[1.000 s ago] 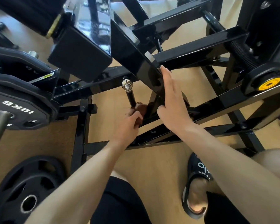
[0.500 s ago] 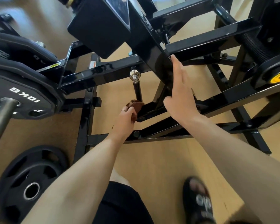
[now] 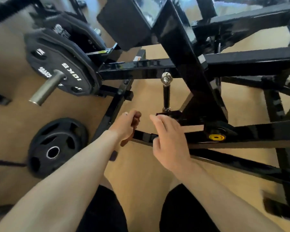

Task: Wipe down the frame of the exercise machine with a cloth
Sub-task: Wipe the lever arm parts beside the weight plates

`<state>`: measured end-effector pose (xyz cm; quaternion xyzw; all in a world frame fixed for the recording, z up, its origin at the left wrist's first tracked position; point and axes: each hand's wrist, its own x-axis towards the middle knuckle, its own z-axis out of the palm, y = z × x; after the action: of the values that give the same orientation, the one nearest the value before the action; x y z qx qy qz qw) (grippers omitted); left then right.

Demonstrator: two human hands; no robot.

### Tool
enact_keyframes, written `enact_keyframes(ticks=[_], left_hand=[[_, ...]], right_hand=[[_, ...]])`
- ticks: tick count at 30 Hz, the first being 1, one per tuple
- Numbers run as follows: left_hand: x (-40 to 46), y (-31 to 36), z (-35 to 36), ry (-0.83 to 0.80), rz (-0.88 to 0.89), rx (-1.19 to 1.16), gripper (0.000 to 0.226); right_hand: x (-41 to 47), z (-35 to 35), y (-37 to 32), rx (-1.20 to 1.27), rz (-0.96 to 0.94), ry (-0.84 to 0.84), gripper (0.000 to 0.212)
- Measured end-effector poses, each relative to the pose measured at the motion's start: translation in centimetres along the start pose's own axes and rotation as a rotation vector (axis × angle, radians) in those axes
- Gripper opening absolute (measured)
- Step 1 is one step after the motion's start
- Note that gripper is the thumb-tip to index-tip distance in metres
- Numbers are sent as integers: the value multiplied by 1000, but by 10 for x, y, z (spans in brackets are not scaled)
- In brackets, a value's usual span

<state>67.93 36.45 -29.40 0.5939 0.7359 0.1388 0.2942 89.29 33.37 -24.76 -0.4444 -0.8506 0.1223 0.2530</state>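
Tan gym floor (image 3: 141, 173); black machine frame (image 3: 187, 64). Left hand (image 3: 126, 124) grips brown cloth (image 3: 134, 124) beside frame's low bar; right hand (image 3: 169, 139) loosely open over it.

I see a black 10KG weight plate (image 3: 60, 64) on its steel sleeve (image 3: 46, 87), another black plate (image 3: 57, 146) flat on the tan floor (image 3: 12, 118).
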Motion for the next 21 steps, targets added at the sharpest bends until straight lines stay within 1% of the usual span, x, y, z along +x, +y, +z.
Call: enact_keyframes(ticks=[2,3,4,6,7,8,10,11,12,14,15,16,18,20,21], left_hand=[[-3,0,-6,20,-32,-27,62],[-3,0,-6,43,-43,-6,64],[-3,0,-6,62,-52,3,60],[-1,-2,2,72,6,-52,40],[2,-4,9,66,31,-70,37],[4,-7,17,54,38,-39,37],[10,-18,35,34,29,68,50],[15,-24,44,8,30,109,56],[19,-28,50,-52,27,149,60],[29,-36,64,-191,41,212,62],[35,-40,71,-239,73,252,62],[40,-44,78,-260,121,303,63],[51,-47,94,-237,248,425,62],[58,-46,108,-219,324,512,60],[60,-47,113,-218,328,521,59]], right_hand=[[10,25,18,10,123,-265,60],[17,38,28,-11,158,-361,59],[24,50,36,-52,170,-438,58],[33,71,46,-113,182,-531,57],[33,82,50,-136,180,-557,57],[33,94,53,-167,167,-582,59],[28,116,62,-249,149,-650,69],[26,125,66,-299,166,-681,75],[24,132,71,-359,193,-714,81],[20,141,78,-472,234,-738,87],[18,143,79,-508,240,-713,85],[15,145,79,-531,239,-667,78],[13,148,77,-576,234,-578,55],[11,149,75,-640,239,-559,34],[10,150,73,-667,246,-563,29]])
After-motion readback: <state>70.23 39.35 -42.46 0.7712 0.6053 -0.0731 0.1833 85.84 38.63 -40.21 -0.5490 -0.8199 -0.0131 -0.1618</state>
